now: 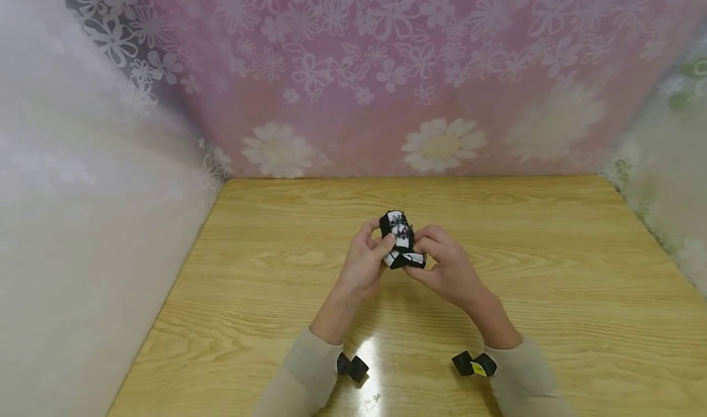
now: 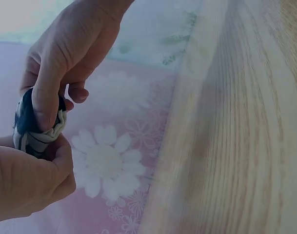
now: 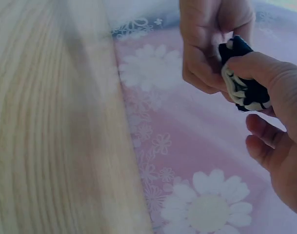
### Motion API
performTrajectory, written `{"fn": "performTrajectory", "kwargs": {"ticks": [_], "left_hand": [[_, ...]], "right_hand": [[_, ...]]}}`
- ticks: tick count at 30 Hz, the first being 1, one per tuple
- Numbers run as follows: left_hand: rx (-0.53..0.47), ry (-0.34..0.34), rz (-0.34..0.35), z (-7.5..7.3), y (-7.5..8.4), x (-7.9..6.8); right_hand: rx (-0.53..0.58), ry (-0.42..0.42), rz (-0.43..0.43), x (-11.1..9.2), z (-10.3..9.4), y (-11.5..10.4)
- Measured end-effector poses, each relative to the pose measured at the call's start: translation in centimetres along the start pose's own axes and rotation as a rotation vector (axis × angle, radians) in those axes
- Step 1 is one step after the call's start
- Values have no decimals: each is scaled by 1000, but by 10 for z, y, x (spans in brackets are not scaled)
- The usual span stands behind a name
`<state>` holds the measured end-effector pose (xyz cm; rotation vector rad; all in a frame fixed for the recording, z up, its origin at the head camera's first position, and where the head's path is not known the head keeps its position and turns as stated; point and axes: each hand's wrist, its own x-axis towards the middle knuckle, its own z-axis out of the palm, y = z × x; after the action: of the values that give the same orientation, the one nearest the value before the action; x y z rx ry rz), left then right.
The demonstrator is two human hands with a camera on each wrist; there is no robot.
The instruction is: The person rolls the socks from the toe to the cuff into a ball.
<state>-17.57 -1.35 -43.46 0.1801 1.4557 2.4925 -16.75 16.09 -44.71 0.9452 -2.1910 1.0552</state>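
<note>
A folded black-and-white sock (image 1: 399, 236), with loose dark threads across its white patches, is up between both hands in the head view. My left hand (image 1: 364, 263) grips it from the left, thumb laid across its front. On the other side, my right hand (image 1: 450, 266) pinches its lower right part between thumb and curled fingers. The left wrist view has the sock (image 2: 33, 126) partly covered by a thumb and fingers. A black layer and a pale folded edge of the sock (image 3: 250, 90) show in the right wrist view.
Below the hands lies a wood-grain table (image 1: 248, 294). A pink flowered backdrop (image 1: 353, 97) stands along its far edge, with pale side panels left (image 1: 99, 190) and right (image 1: 663, 177). Small black devices (image 1: 351, 366) sit at both sleeve cuffs.
</note>
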Motion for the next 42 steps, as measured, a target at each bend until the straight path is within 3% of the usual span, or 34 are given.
{"fn": "performTrajectory", "kwargs": {"ticks": [3, 7, 13, 20, 28, 36, 39, 42], "left_hand": [[-26, 18, 5, 1, 1, 0], [-83, 60, 26, 3, -1, 0], [-156, 91, 116, 10, -6, -3], [-203, 138, 214, 21, -13, -7], [-302, 174, 154, 31, -12, -12], [-280, 156, 195, 35, -13, -16], [-245, 135, 166, 32, -13, -16], [-156, 104, 109, 23, -11, -15]], "right_hand": [[-78, 52, -65, -1, 2, 2], [-101, 112, -102, -2, 3, 3], [-145, 224, -171, 0, 8, 4], [-169, 317, -192, 0, 16, 2], [-245, 410, -220, -3, 27, 2], [-338, 487, -267, -5, 36, 1], [-354, 467, -284, -5, 35, 2], [-359, 383, -311, -5, 29, 4]]}}
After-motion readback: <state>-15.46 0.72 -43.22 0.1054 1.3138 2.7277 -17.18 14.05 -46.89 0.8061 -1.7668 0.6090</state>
